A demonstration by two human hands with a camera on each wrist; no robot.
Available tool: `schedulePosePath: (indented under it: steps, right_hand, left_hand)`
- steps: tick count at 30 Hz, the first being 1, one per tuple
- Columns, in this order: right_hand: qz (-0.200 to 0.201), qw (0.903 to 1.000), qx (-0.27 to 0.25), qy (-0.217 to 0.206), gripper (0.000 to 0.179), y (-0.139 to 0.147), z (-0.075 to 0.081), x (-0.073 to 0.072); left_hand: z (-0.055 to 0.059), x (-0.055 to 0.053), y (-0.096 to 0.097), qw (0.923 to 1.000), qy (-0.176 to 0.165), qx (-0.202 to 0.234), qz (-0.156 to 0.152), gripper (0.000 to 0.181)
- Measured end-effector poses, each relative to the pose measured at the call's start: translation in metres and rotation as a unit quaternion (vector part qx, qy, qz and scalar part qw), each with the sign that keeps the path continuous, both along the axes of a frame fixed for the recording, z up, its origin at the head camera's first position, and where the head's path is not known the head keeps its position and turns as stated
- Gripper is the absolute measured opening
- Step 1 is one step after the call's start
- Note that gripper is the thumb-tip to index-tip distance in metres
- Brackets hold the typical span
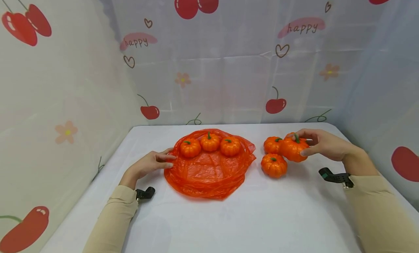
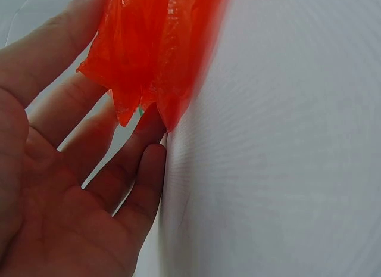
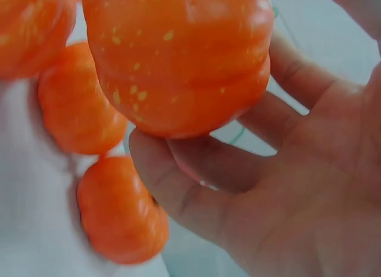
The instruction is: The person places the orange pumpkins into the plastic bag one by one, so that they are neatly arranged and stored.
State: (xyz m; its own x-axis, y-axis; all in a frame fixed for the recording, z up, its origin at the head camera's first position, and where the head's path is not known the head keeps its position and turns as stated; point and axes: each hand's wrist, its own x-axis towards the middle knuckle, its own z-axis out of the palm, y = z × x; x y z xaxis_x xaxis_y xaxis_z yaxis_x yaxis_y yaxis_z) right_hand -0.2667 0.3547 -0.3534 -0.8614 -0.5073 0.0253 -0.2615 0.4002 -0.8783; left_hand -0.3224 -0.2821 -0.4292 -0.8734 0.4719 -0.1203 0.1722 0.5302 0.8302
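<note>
On the table [image 1: 209,224], the bag [image 1: 209,173] is touched at its left edge by the loosely extended left hand [image 1: 147,166] and is located left of the right hand [image 1: 327,144], where one pumpkin [image 1: 294,151] is gripped, with two loose pumpkins [image 1: 274,165] between.

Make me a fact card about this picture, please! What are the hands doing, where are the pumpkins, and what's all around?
Left hand: touches the left edge of the red bag
Right hand: holds a pumpkin
Bag: spread out on the white table
Bag pumpkins: left one, middle one and right one, along the bag's far side
Other pumpkins: besides the held one, three show in the right wrist view
Back wall: cherries, hearts, flowers, the word "happy"
</note>
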Motion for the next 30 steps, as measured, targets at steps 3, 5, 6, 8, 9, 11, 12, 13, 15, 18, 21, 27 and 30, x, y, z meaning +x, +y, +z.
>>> schedulePosePath:
  steps: [3, 5, 6, 8, 9, 11, 12, 13, 15, 18, 21, 27, 30]
  right_hand:
    - [0.002, 1.0000, 0.000, -0.006, 0.036, -0.010, 0.005, -0.002]
    - [0.000, 0.9999, -0.001, -0.010, 0.037, -0.019, 0.009, -0.004]
    - [0.000, 0.9999, -0.003, -0.014, 0.037, -0.023, 0.011, -0.006]
    - [0.002, 0.9998, -0.009, -0.018, 0.038, -0.031, 0.014, -0.009]
    - [0.002, 0.9997, -0.011, -0.021, 0.038, -0.035, 0.015, -0.010]
    - [0.003, 0.9994, -0.016, -0.029, 0.039, -0.043, 0.017, -0.013]
    - [0.002, 0.9993, -0.017, -0.035, 0.039, -0.047, 0.018, -0.014]
    - [0.002, 0.9990, -0.019, -0.040, 0.041, -0.052, 0.019, -0.016]
    - [0.004, 0.9983, -0.026, -0.052, 0.042, -0.061, 0.019, -0.019]
    - [0.014, 0.9969, -0.037, -0.068, 0.044, -0.075, 0.020, -0.024]
    - [0.023, 0.9959, -0.045, -0.075, 0.045, -0.088, 0.021, -0.028]
    - [0.022, 0.9971, -0.038, -0.062, 0.047, -0.113, 0.022, -0.034]
    - [0.024, 0.9976, -0.034, -0.055, 0.044, -0.124, 0.022, -0.037]
  left_hand:
    - [0.001, 0.001, 0.001, 1.0000, 0.002, 0.000, 0.001, 0.047]
    - [0.002, 0.001, 0.000, 1.0000, 0.003, 0.001, 0.002, 0.047]
    - [0.001, 0.001, -0.001, 1.0000, 0.003, 0.002, 0.003, 0.047]
    - [0.001, 0.000, -0.002, 1.0000, 0.003, 0.002, 0.005, 0.047]
    - [0.001, 0.000, -0.002, 1.0000, 0.002, 0.003, 0.005, 0.047]
    - [0.000, -0.001, -0.002, 1.0000, 0.000, 0.002, 0.005, 0.048]
    - [-0.001, -0.001, -0.002, 1.0000, -0.001, 0.002, 0.005, 0.048]
    - [-0.001, -0.001, -0.001, 1.0000, -0.002, 0.002, 0.006, 0.047]
    - [-0.002, -0.001, -0.001, 1.0000, -0.003, 0.002, 0.005, 0.047]
    - [-0.002, -0.001, 0.000, 1.0000, -0.003, 0.001, 0.007, 0.047]
    - [-0.001, -0.001, 0.000, 1.0000, -0.005, 0.001, 0.007, 0.047]
    - [-0.001, 0.000, 0.001, 0.9999, -0.007, 0.002, 0.008, 0.047]
    - [-0.001, 0.000, 0.001, 0.9999, -0.010, 0.007, 0.008, 0.046]
